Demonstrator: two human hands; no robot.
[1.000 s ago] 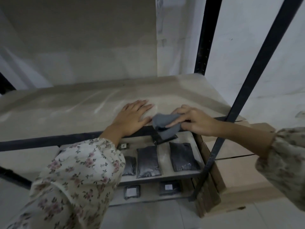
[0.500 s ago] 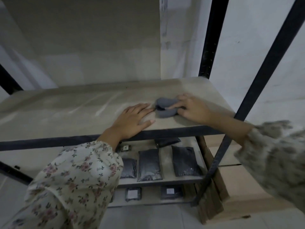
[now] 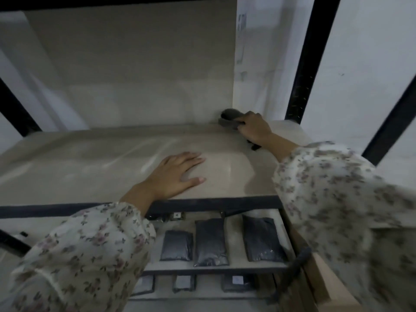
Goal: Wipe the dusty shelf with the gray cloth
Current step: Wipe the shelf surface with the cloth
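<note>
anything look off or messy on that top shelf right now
Nothing damaged or spilled. The shelf carries a film of dust with pale smear streaks across its middle. The left hand lies flat on the board, and the right hand presses the gray cloth at the back right corner.

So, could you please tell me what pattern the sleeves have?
A small pink-and-grey floral print on cream, clearest on the left sleeve in the head view.
</note>
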